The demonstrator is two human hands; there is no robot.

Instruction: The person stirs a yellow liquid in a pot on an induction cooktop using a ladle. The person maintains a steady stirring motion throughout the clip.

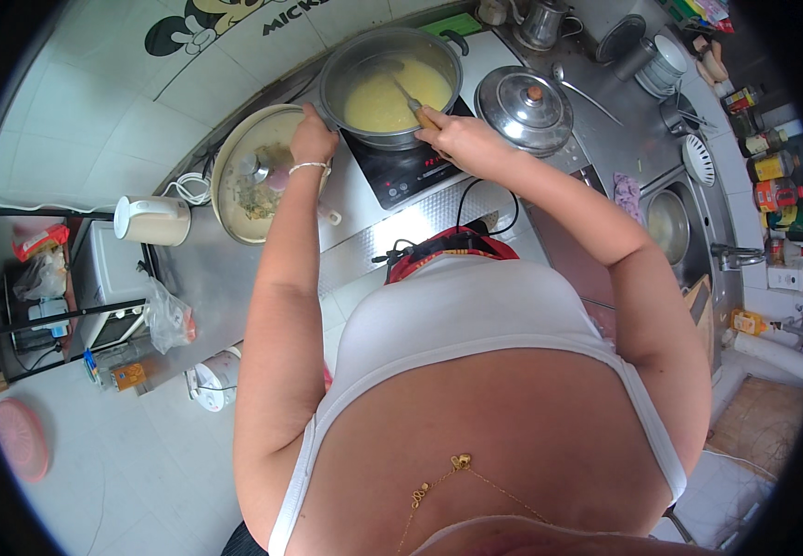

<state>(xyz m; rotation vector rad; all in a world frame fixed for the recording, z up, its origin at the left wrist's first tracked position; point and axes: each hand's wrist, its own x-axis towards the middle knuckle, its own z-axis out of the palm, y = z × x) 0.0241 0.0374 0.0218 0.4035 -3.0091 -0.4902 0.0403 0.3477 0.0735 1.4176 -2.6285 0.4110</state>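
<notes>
A deep metal pot stands on the induction cooktop, with thick yellowish liquid food in it. Its far black handle shows; the near one is covered. My left hand closes around that side of the pot, where the handle lies. In my right hand is the wooden handle of a ladle, whose head dips into the liquid, mostly hidden. Just left of the pot, partly behind my left wrist, sits a wide pan under a glass lid, with greenish food visible through it.
A domed metal lid lies right of the cooktop, beside a metal spoon. Farther right are the sink and stacked bowls. An electric kettle stands left of the pan. A metal pitcher is at the back.
</notes>
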